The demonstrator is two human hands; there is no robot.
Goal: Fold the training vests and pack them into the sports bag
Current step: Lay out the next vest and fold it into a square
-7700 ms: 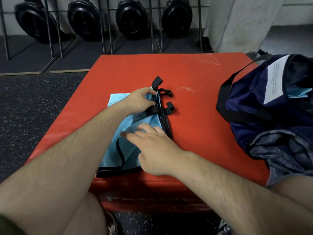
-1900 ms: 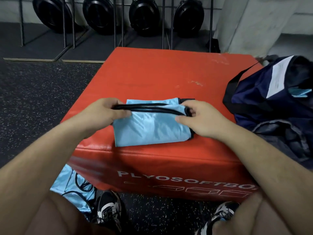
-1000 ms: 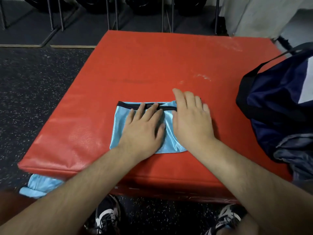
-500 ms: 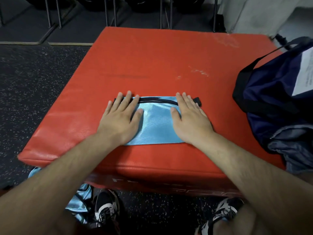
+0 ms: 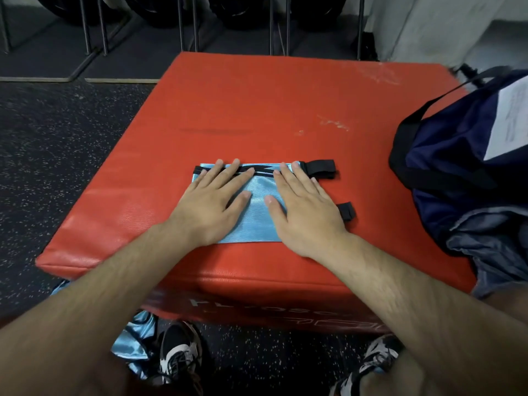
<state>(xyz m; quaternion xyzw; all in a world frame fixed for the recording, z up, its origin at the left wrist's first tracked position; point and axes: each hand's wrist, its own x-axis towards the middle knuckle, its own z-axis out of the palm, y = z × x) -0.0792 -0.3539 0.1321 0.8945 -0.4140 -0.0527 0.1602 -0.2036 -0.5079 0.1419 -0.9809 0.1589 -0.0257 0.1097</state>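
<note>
Your left hand [image 5: 210, 205] is lying flat, fingers straight and spread, pressing the glossy blue folded vest [image 5: 258, 221], a black-edged rectangle near the red vinyl box's [image 5: 257, 110] front edge. Your right hand [image 5: 304, 212] is pressing likewise. The navy fabric sports bag [image 5: 457, 155] is sitting further right.

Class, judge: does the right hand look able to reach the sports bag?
Probably yes: the right hand rests on the folded vest, and only flat straps and box top lie before the sports bag.

Light blue vest [image 5: 258, 221] with black trim, red box [image 5: 257, 110], navy bag [image 5: 451, 155].
</note>
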